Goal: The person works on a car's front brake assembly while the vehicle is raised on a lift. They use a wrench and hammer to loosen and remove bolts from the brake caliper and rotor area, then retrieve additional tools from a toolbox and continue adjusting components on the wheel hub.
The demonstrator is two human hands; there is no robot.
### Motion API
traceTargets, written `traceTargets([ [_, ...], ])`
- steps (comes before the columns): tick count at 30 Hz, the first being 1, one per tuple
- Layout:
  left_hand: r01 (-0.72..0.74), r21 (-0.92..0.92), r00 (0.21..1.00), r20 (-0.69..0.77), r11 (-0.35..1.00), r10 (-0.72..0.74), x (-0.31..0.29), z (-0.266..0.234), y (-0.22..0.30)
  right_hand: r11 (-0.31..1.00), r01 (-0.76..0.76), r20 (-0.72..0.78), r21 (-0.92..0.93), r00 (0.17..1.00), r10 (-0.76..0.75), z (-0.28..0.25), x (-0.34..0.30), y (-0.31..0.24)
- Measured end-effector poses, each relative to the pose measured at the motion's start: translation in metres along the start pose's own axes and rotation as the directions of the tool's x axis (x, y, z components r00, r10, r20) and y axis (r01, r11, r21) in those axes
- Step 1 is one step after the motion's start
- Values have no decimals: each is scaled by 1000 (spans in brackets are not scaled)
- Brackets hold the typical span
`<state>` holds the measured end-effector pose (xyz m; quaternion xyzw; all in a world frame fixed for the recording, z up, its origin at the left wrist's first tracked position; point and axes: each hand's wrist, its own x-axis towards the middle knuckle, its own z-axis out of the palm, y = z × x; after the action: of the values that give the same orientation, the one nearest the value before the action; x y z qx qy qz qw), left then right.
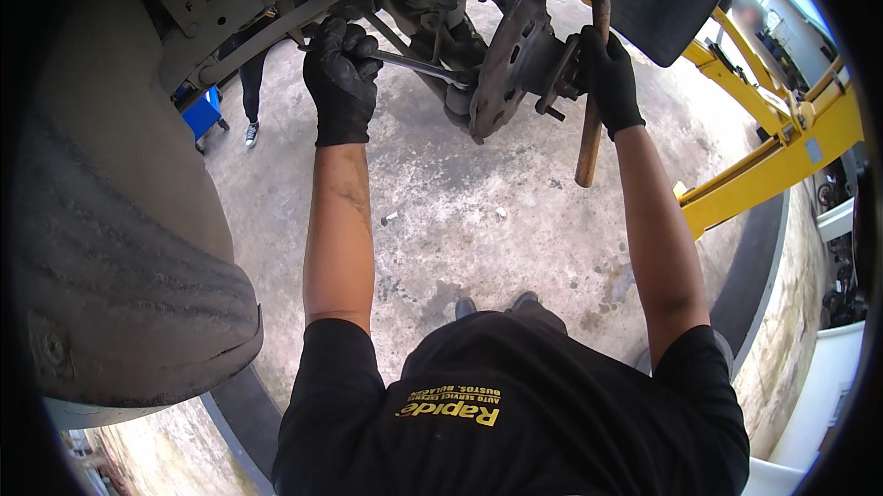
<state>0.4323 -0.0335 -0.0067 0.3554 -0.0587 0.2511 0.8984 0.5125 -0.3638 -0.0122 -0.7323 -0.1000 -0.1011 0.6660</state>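
My left hand (pixel 340 78), in a black glove, is closed round a metal wrench (pixel 416 65) under the raised car. The wrench's far end reaches to the back of the brake disc (pixel 501 68); whether it sits on a bolt is hard to see. My right hand (pixel 613 80), gloved too, grips a hammer (pixel 589 148) by its wooden handle, head up and handle end hanging down. Its fingers lie close by the wheel hub (pixel 555 82) with its studs, and the handle partly hides them.
Suspension arms (pixel 267 41) and the underbody run across the top left. A large dark wheel-arch liner (pixel 129 248) fills the left side. Yellow lift arms (pixel 773 170) stand at right. Another person's leg (pixel 251 87) shows beyond a blue cart (pixel 202 115). Concrete floor (pixel 441 220) lies below.
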Motion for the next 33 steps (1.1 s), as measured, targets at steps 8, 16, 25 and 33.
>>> traceTargets([
  [8,-534,215,842,54,817,536,-137,31,-24,1000,-17,-6,-19,1000,17,0,0,0],
  [16,-720,255,687,395,646,610,-184,49,-57,1000,-2,-12,-26,1000,1,1,0,3],
  [25,-688,220,709,411,692,574,-169,36,-48,1000,13,-33,-3,999,-13,1,0,3],
  [33,-685,165,706,389,709,592,-141,32,-35,1000,23,-23,6,999,-23,0,0,6],
])
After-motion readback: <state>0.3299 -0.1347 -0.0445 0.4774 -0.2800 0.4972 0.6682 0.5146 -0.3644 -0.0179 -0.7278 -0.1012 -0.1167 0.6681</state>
